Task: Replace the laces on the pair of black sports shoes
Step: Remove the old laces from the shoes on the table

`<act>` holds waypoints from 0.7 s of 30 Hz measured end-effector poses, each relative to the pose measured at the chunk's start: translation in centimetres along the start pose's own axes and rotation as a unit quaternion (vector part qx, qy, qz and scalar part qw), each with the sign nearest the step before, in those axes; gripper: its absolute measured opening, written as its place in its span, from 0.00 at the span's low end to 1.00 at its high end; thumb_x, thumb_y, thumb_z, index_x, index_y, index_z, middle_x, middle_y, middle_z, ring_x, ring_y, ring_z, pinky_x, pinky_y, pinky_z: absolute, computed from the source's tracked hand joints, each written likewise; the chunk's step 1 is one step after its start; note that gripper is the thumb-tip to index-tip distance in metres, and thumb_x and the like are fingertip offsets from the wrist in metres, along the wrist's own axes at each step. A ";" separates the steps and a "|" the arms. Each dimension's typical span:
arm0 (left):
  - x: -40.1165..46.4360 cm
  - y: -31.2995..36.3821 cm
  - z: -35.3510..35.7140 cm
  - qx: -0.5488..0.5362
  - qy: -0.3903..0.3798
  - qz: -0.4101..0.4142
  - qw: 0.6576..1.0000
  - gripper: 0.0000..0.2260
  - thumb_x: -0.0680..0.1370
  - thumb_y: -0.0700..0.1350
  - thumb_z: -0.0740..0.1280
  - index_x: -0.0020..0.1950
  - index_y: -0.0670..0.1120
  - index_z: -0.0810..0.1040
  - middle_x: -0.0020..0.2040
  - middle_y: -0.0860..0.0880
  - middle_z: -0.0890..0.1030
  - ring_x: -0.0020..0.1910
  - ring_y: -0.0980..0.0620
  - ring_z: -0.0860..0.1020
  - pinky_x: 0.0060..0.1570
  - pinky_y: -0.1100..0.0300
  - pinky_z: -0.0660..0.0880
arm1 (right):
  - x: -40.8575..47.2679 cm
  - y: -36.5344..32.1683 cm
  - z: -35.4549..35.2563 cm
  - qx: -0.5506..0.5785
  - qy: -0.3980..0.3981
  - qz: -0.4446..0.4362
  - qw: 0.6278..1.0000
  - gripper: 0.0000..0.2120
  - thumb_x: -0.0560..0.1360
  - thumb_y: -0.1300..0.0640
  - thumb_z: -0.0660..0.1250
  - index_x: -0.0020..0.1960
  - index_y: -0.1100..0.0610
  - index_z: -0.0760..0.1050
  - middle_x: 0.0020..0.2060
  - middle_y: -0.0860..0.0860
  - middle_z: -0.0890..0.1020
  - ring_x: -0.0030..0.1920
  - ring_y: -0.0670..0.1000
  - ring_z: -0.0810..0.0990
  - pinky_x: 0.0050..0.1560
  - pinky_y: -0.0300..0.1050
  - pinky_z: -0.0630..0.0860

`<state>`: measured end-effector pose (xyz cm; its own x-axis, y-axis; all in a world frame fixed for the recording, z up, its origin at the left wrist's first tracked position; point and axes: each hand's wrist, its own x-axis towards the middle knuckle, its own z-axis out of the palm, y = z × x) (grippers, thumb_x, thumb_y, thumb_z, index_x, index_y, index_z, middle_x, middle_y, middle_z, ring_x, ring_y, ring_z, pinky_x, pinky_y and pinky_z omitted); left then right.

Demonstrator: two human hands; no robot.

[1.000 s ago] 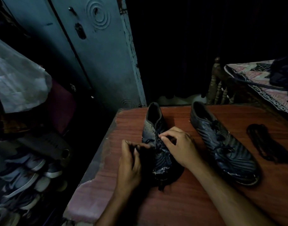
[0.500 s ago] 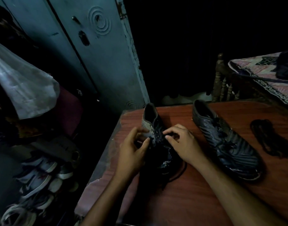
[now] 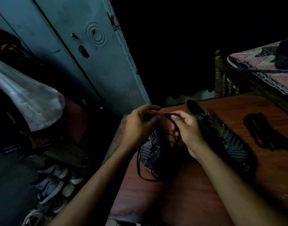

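Two black sports shoes lie on a reddish wooden table (image 3: 197, 190). The left shoe (image 3: 149, 149) sits under my hands, mostly hidden by them. The right shoe (image 3: 221, 132) lies beside it, still laced. A black lace (image 3: 168, 128) runs up from the left shoe; my left hand (image 3: 140, 123) and my right hand (image 3: 187, 126) both pinch it above the shoe. A loose loop of that lace (image 3: 143, 175) trails onto the table. A bundle of black laces (image 3: 264, 131) lies at the right.
A blue-grey metal cupboard (image 3: 94, 51) stands at the back left. Several shoes (image 3: 55, 181) are piled on the floor to the left, under a white cloth (image 3: 25, 97). A bed with a patterned cover (image 3: 262, 67) stands at the back right.
Both hands have risen from the left shoe's eyelets, drawing the lace up and out. A slack loop now lies on the table. The camera has shifted left.
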<state>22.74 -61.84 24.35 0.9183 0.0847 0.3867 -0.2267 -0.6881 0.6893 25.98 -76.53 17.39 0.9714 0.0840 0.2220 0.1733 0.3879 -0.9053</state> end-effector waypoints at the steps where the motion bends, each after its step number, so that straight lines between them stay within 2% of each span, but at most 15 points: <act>1: -0.2 -1.0 -0.1 0.039 0.004 0.012 0.999 0.10 0.77 0.39 0.75 0.56 0.50 0.85 0.45 0.55 0.87 0.44 0.60 0.84 0.46 0.60 0.82 | 0.3 0.2 -0.2 -0.004 0.031 -0.002 1.000 0.09 0.83 0.65 0.59 0.49 0.59 0.77 0.26 0.45 0.75 0.25 0.44 0.71 0.27 0.36 0.66; 3: -1.3 -3.6 -0.4 0.099 -0.010 0.006 0.995 0.10 0.77 0.37 0.74 0.55 0.49 0.85 0.47 0.54 0.86 0.43 0.62 0.83 0.44 0.66 0.80 | 1.1 0.6 -0.9 -0.036 0.102 -0.032 0.994 0.11 0.82 0.63 0.59 0.46 0.54 0.77 0.26 0.41 0.74 0.26 0.40 0.69 0.30 0.36 0.65; 5: -3.3 -5.9 -0.4 0.145 -0.065 -0.033 0.987 0.08 0.77 0.39 0.73 0.53 0.51 0.85 0.49 0.53 0.86 0.43 0.61 0.83 0.45 0.61 0.81 | 1.6 0.9 -1.5 -0.089 0.150 -0.099 0.980 0.11 0.81 0.62 0.59 0.46 0.53 0.77 0.32 0.41 0.75 0.32 0.39 0.71 0.35 0.40 0.68; 7: -5.3 -7.4 0.2 0.187 -0.091 -0.011 0.978 0.05 0.76 0.46 0.73 0.51 0.51 0.86 0.47 0.52 0.86 0.43 0.56 0.83 0.44 0.56 0.80 | 1.6 1.0 -1.4 -0.156 0.156 -0.158 0.962 0.09 0.78 0.62 0.58 0.48 0.57 0.77 0.39 0.44 0.77 0.40 0.42 0.76 0.44 0.40 0.72; 8: -6.1 -7.7 0.7 0.207 -0.082 0.011 0.975 0.07 0.75 0.51 0.72 0.49 0.51 0.86 0.46 0.51 0.85 0.43 0.56 0.81 0.42 0.56 0.78 | 1.4 1.1 -1.1 -0.204 0.147 -0.176 0.952 0.10 0.76 0.62 0.58 0.48 0.58 0.78 0.41 0.46 0.78 0.44 0.45 0.78 0.47 0.40 0.73; 11: -6.7 -8.2 2.0 0.260 -0.042 0.011 0.965 0.19 0.73 0.64 0.64 0.47 0.50 0.85 0.44 0.51 0.80 0.43 0.52 0.77 0.38 0.53 0.73 | 0.5 2.2 -0.6 -0.397 0.052 -0.168 0.901 0.13 0.71 0.59 0.59 0.50 0.56 0.80 0.46 0.49 0.76 0.47 0.54 0.77 0.51 0.49 0.76; 13: -6.5 -8.6 2.5 0.274 -0.022 -0.010 0.961 0.17 0.74 0.62 0.66 0.47 0.50 0.83 0.43 0.52 0.78 0.42 0.50 0.78 0.38 0.51 0.73 | 0.0 2.9 -0.6 -0.490 -0.015 -0.129 0.862 0.14 0.70 0.60 0.62 0.53 0.51 0.80 0.49 0.47 0.73 0.51 0.54 0.75 0.55 0.52 0.74; 15: -6.2 -9.0 2.9 0.263 -0.005 -0.023 0.965 0.11 0.75 0.58 0.72 0.47 0.50 0.82 0.42 0.54 0.77 0.43 0.49 0.79 0.38 0.52 0.72 | -0.3 2.8 -0.6 -0.504 -0.050 -0.121 0.854 0.14 0.72 0.62 0.64 0.53 0.50 0.80 0.50 0.45 0.74 0.53 0.50 0.72 0.57 0.46 0.70; 17: -5.7 -9.2 3.1 0.239 0.009 -0.041 0.970 0.08 0.76 0.54 0.74 0.47 0.50 0.82 0.43 0.53 0.79 0.44 0.51 0.79 0.40 0.53 0.72 | -0.6 2.4 -0.3 -0.467 -0.097 -0.126 0.870 0.12 0.73 0.63 0.65 0.52 0.51 0.81 0.47 0.42 0.75 0.50 0.45 0.71 0.53 0.42 0.69; 19: -5.3 -9.1 3.3 0.189 0.029 -0.069 0.979 0.05 0.75 0.50 0.75 0.46 0.50 0.83 0.42 0.54 0.82 0.42 0.54 0.79 0.41 0.55 0.73 | -0.9 2.5 0.1 -0.444 -0.154 -0.117 0.875 0.07 0.76 0.59 0.67 0.52 0.52 0.81 0.46 0.42 0.75 0.48 0.43 0.73 0.51 0.42 0.72; 21: -4.9 -9.6 3.5 0.061 0.033 -0.120 0.990 0.03 0.76 0.46 0.75 0.43 0.50 0.83 0.38 0.53 0.84 0.39 0.56 0.81 0.39 0.59 0.75 | -1.1 3.0 0.3 -0.466 -0.188 -0.091 0.860 0.07 0.77 0.51 0.70 0.53 0.51 0.81 0.50 0.44 0.76 0.52 0.45 0.75 0.55 0.44 0.73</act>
<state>21.54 -58.21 13.72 0.9170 0.2999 0.2630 0.0395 -0.7242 0.6884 25.37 -75.17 14.51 0.8235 0.4590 0.3333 0.5418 -0.4624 -0.7018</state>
